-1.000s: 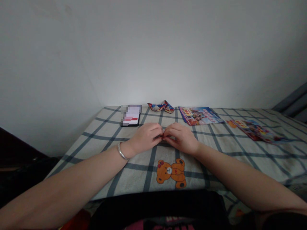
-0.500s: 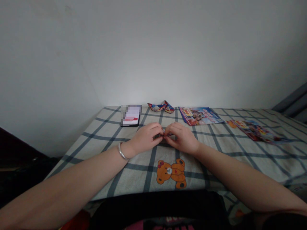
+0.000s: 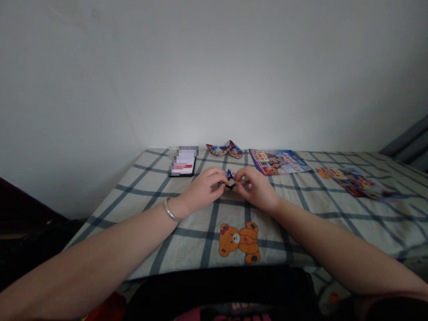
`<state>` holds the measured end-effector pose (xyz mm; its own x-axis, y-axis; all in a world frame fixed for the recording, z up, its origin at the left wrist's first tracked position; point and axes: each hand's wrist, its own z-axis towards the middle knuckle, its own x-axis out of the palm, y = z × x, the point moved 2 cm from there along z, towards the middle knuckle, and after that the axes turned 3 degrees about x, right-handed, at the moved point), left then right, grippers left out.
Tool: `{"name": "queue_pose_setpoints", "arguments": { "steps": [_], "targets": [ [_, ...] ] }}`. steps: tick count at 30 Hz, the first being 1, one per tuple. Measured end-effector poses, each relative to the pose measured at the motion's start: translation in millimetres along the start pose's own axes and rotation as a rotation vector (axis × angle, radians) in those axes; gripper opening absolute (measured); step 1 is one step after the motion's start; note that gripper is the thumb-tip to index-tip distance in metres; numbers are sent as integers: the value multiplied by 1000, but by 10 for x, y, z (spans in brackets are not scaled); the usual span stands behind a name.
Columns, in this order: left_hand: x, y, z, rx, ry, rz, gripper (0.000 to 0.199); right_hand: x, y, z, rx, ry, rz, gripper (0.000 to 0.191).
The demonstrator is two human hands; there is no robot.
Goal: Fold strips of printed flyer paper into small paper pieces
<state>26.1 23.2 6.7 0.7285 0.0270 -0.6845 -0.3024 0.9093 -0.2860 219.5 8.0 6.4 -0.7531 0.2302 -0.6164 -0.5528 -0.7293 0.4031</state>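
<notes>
A small folded paper piece [image 3: 230,179], blue, white and red with a dark lower edge, is held between both hands above the checked cloth. My left hand [image 3: 205,189], with a silver bangle at the wrist, pinches its left side between thumb and fingers. On the right side, the thumb and fingers of my right hand [image 3: 256,189] close on its other edge. Two folded paper shapes [image 3: 219,150] in similar colours rest against the wall behind the hands.
A phone [image 3: 183,161] with a partly blurred screen lies behind my left hand. Printed flyers [image 3: 279,161] lie at the back right, with another flyer [image 3: 363,183] farther right. The checked tablecloth [image 3: 187,249] bears a bear print. A wall stands behind.
My hands have moved slightly apart and up. The folded piece, mostly hidden between the fingers before, now shows its coloured faces.
</notes>
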Motion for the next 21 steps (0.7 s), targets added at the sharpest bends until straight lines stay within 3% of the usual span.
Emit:
{"name": "queue_pose_setpoints", "arguments": {
  "steps": [4,7,16,21],
  "targets": [
    [-9,39,-9,-57,-11,-51,14,24,-103,-11,247,2,37,19],
    [-5,55,-11,-102,-19,-84,11,27,-159,1,323,46,53,17],
    [26,72,2,-67,9,-84,9,17,-57,9,236,155,88,18],
    [29,35,9,-8,31,-51,8,31,-1,11,150,104,120,12]
  ]
}}
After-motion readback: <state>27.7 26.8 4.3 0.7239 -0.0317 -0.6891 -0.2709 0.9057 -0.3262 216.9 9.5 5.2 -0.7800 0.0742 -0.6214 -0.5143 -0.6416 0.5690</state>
